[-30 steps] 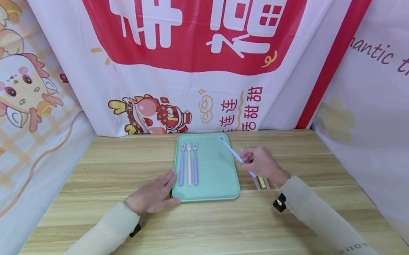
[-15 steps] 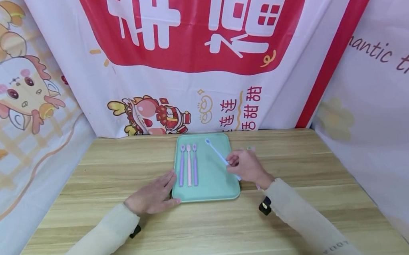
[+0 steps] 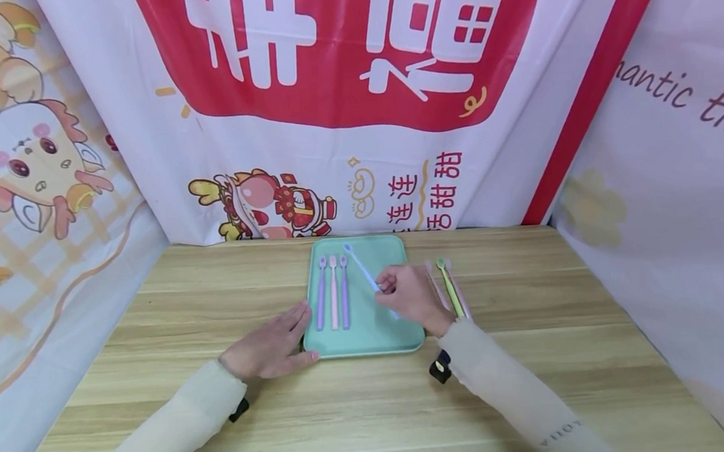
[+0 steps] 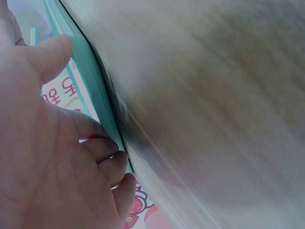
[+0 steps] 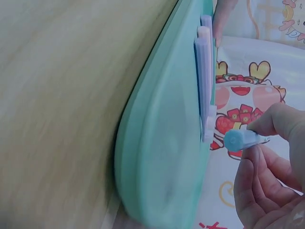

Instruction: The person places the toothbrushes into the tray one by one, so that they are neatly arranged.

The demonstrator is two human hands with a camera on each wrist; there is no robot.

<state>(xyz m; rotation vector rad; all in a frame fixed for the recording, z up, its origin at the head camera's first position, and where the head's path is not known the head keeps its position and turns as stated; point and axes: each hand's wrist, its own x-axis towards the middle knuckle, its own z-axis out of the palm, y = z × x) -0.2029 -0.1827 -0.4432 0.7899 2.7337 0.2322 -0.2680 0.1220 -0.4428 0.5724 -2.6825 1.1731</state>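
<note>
My right hand [image 3: 408, 295] pinches a light blue toothbrush [image 3: 362, 267] over the right part of a mint green tray [image 3: 365, 343], its head pointing to the far left. In the right wrist view the handle end of the blue toothbrush [image 5: 236, 140] sticks out between thumb and fingers. My left hand [image 3: 272, 343] rests against the tray's left edge, fingers extended, thumb by the near left corner. On the tray's left side lie a purple toothbrush [image 3: 321, 296], a pink toothbrush [image 3: 334, 295] and another purple toothbrush [image 3: 345, 295], side by side with heads away from me.
Right of the tray, a green toothbrush [image 3: 450, 286] lies on the wooden table [image 3: 352, 425] between two pinkish toothbrushes, partly behind my right wrist. A printed cloth [image 3: 353, 113] hangs along the table's back edge, with more cloth at both sides.
My right hand has carried the blue toothbrush leftward from beside the tray to over it. The toothbrushes on the right have come back into view. My left hand stays put.
</note>
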